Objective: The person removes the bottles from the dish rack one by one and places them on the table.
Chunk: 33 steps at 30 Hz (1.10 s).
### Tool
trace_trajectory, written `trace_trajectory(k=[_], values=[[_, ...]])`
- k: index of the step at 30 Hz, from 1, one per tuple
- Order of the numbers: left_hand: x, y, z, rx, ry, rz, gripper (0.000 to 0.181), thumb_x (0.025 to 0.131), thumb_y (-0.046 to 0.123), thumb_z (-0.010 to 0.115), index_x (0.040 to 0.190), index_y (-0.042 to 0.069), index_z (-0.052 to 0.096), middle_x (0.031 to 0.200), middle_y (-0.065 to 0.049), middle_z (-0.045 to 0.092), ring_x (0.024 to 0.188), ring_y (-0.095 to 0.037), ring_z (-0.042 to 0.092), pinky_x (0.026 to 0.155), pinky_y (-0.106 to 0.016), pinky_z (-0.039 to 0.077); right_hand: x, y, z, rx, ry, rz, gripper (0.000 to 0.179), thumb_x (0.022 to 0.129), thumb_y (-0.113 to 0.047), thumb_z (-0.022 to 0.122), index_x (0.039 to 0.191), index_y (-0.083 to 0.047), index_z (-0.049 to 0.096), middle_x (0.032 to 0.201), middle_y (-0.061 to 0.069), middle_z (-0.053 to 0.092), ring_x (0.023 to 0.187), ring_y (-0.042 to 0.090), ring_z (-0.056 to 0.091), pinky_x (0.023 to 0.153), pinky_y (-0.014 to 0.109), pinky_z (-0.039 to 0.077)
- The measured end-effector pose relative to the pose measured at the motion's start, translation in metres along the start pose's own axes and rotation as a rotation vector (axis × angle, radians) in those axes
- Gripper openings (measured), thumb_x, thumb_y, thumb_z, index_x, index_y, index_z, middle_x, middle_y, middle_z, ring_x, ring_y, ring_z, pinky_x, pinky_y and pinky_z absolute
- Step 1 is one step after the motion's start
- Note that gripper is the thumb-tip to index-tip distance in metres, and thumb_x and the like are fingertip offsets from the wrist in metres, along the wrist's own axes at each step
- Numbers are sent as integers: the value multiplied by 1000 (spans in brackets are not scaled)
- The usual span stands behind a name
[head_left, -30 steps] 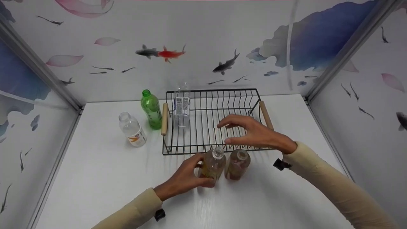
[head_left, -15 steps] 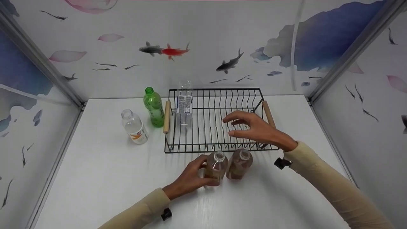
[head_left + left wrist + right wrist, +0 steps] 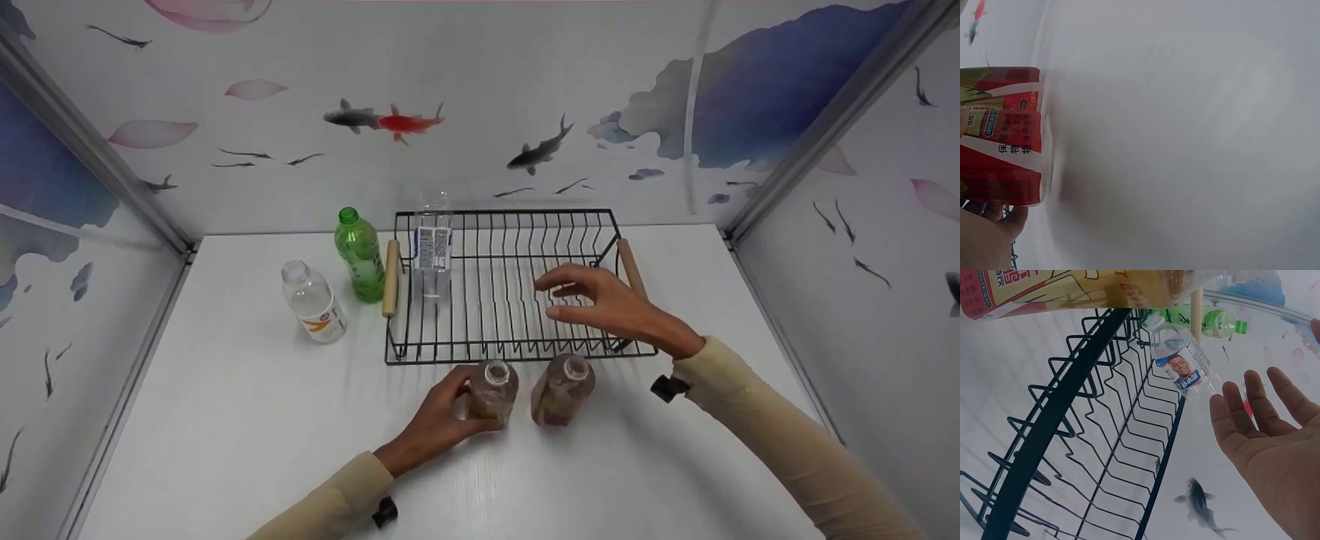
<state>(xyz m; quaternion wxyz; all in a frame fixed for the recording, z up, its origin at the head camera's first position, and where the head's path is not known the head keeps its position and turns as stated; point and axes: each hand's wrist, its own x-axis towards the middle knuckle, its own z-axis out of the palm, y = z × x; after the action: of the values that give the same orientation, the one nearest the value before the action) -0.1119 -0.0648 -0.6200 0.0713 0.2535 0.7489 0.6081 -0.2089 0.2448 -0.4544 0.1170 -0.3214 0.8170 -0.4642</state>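
In the head view my left hand [image 3: 439,420] grips an uncapped clear bottle [image 3: 493,394] in front of the rack, fingers and thumb round its sides. The left wrist view shows its red and white label [image 3: 1002,157]. A second uncapped bottle [image 3: 561,391] stands just right of it, apart from it by a narrow gap. Over the right part of the black wire rack [image 3: 495,300], my right hand [image 3: 607,304] hovers with relaxed, slightly bent fingers and holds nothing. A clear bottle with a label [image 3: 433,251] lies in the rack's left end.
A green bottle [image 3: 361,259] stands beside the rack's left wooden handle [image 3: 391,277]. Further left is a clear bottle with an orange mark on its label [image 3: 315,307]. White walls printed with fish [image 3: 536,154] enclose the white table [image 3: 247,420].
My left hand has shifted slightly left with its bottle, widening the gap to the second bottle. The right hand has drifted a little to the right above the rack.
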Motion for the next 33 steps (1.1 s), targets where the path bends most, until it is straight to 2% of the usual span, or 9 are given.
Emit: trace_trajectory(k=[4, 11, 17, 20, 23, 27, 30, 33], values=[[-1, -1, -3, -12, 17, -36, 78, 87, 21, 98, 153, 25, 57, 149, 10, 61, 144, -18, 56, 124, -48, 45, -1, 2, -2, 1, 9, 22, 46, 104, -17, 78, 146, -3, 66, 146, 12, 67, 137, 30, 63, 119, 50, 51], [-2, -3, -5, 0, 24, -32, 79, 87, 22, 98, 155, 26, 56, 151, 9, 61, 146, -19, 55, 125, -47, 44, -3, 8, -3, -6, 13, 30, 46, 105, -17, 77, 146, -2, 66, 146, 15, 66, 137, 33, 64, 119, 48, 51], [-6, -2, -6, 2, 47, -58, 79, 88, 22, 97, 155, 26, 56, 151, 9, 62, 146, -19, 56, 124, -51, 44, -5, 11, -4, -8, 16, 55, 46, 105, -18, 77, 147, -3, 66, 147, 16, 66, 138, 45, 61, 120, 52, 50], [-9, -2, -7, 2, 43, -66, 82, 88, 24, 97, 158, 27, 53, 154, 9, 60, 149, -20, 53, 126, -52, 42, -4, 14, -4, -3, 20, 60, 46, 105, -18, 77, 147, -3, 66, 146, 17, 66, 138, 47, 61, 119, 53, 50], [-16, -1, -10, 24, 41, -77, 92, 87, 23, 98, 164, 24, 47, 160, 3, 54, 154, -25, 47, 128, -54, 39, -3, 16, -2, 1, 12, 61, 47, 105, -19, 76, 148, -2, 65, 147, 17, 66, 138, 43, 62, 120, 53, 50], [-32, 3, -21, 72, 39, -103, 106, 86, 20, 98, 171, 12, 36, 167, -10, 48, 158, -35, 42, 128, -55, 37, -2, 19, -2, -7, 13, 70, 48, 105, -19, 76, 147, 0, 64, 147, 18, 66, 138, 43, 61, 120, 54, 50], [-42, 8, -32, 109, 45, -125, 106, 87, 19, 97, 171, 6, 33, 167, -16, 48, 157, -38, 43, 127, -55, 39, -1, 22, -3, -14, 22, 80, 48, 105, -19, 76, 147, 1, 65, 147, 20, 66, 138, 46, 61, 119, 55, 50], [-50, 14, -43, 134, 69, -145, 102, 88, 19, 96, 170, 7, 36, 165, -16, 50, 156, -37, 45, 125, -54, 42, 1, 23, -5, -23, 20, 88, 47, 106, -22, 77, 147, -1, 65, 147, 19, 66, 138, 43, 62, 119, 53, 50]])
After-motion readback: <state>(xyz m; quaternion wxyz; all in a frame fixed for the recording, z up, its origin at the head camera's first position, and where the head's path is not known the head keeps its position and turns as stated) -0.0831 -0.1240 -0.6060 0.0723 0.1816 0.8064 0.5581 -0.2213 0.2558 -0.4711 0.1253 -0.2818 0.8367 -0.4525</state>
